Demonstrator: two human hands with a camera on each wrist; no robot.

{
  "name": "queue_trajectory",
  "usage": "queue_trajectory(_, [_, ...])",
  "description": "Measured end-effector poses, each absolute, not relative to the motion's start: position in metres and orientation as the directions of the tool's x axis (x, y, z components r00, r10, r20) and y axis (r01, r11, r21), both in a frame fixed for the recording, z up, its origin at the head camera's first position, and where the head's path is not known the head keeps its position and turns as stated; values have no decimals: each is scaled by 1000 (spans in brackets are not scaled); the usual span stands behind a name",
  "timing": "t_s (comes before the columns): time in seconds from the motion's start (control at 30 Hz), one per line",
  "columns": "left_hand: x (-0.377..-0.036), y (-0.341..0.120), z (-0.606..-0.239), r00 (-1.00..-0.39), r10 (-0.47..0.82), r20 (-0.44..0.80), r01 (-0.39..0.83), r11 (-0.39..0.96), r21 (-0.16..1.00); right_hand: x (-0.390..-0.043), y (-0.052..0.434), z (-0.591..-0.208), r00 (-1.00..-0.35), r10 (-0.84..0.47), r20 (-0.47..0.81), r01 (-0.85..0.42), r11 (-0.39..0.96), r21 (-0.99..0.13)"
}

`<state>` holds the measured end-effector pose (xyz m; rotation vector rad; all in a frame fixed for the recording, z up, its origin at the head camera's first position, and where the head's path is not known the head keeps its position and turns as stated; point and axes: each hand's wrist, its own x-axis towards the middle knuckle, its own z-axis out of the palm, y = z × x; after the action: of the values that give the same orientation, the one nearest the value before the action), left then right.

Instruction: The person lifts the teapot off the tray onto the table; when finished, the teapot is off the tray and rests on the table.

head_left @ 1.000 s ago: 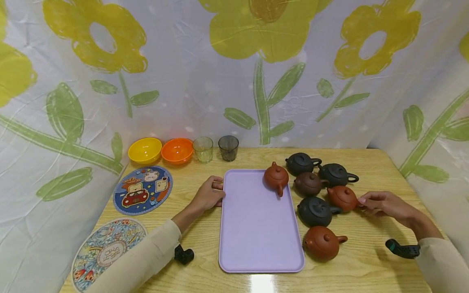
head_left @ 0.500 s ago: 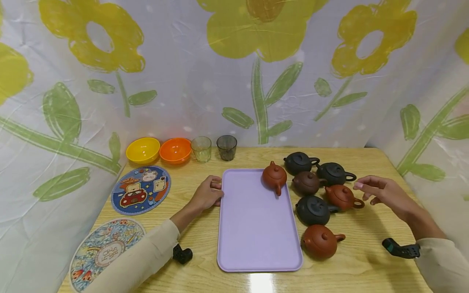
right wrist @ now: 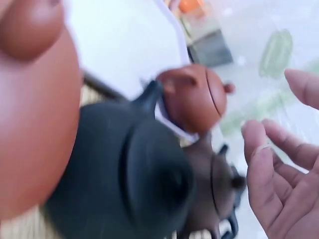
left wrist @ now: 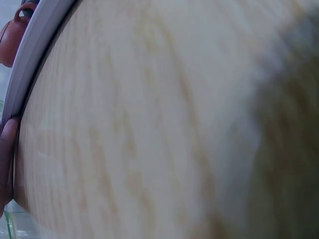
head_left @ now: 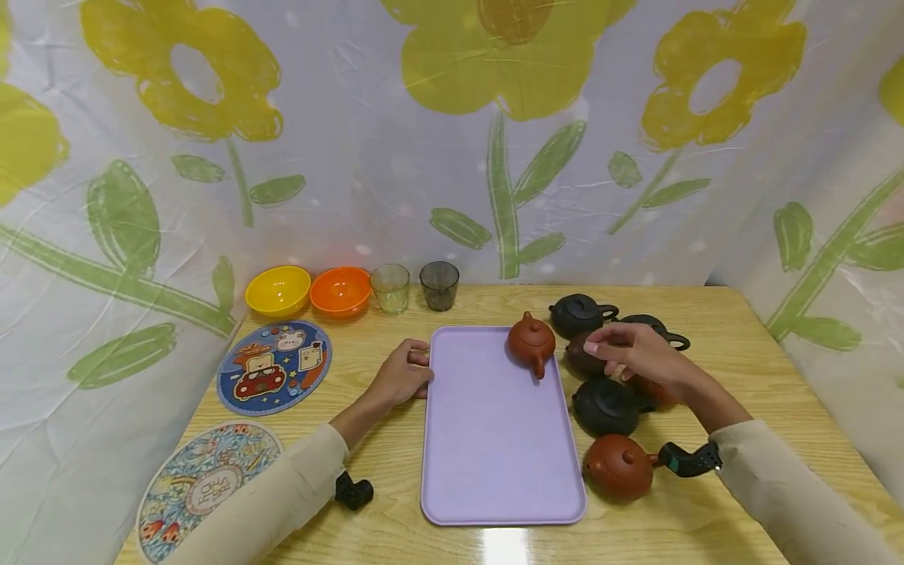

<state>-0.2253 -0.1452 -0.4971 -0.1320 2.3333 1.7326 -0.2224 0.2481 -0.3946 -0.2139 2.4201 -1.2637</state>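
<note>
At the left edge of the lilac tray [head_left: 494,447], my left hand [head_left: 402,377] holds the rim, its fingers bent there; the left wrist view catches only a bit of those fingers [left wrist: 7,154]. A red-brown clay teapot [head_left: 531,341] sits at the tray's far right corner. My right hand [head_left: 646,357] hovers over the teapots right of the tray, holding nothing, fingers loosely bent and thumb apart. It partly covers a dark brown teapot [head_left: 577,361] and another red-brown teapot [head_left: 662,394]. Beside them stand a black teapot [head_left: 603,412] and a nearer red-brown teapot [head_left: 617,469].
Two more black teapots [head_left: 577,314] stand at the back right, one partly behind my right hand. Along the back left are a yellow bowl [head_left: 278,292], an orange bowl [head_left: 340,293], a greenish glass [head_left: 391,289] and a grey glass [head_left: 439,286]. Two round mats [head_left: 274,367] lie at left.
My right hand has let go of the handle of the middle red-brown teapot and moved left, over the dark brown teapot. My left hand stays at the tray's edge.
</note>
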Motion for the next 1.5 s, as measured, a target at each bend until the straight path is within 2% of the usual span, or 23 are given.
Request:
queue_trajectory(0.47, [-226,-146,-497,-968,76,-237,-204,304,931,-251,193,-403,-845,-358,-399,132,582,-802])
queue_trajectory(0.93, [-226,-146,-496,-969,72,-235,-205,292,934,-259,179,-407,-828,-372,-421,148,579,-802])
queue_trajectory(1.2, [-225,-145,-496,-970,61,-236,-209,287,935,-264,168,-412,-820,-394,-415,111,602,-791])
queue_trajectory(1.5, [-225,-145,-495,-967,63,-247,-219,294,930,-254,168,-407,-857,-281,-433,145,674,-724])
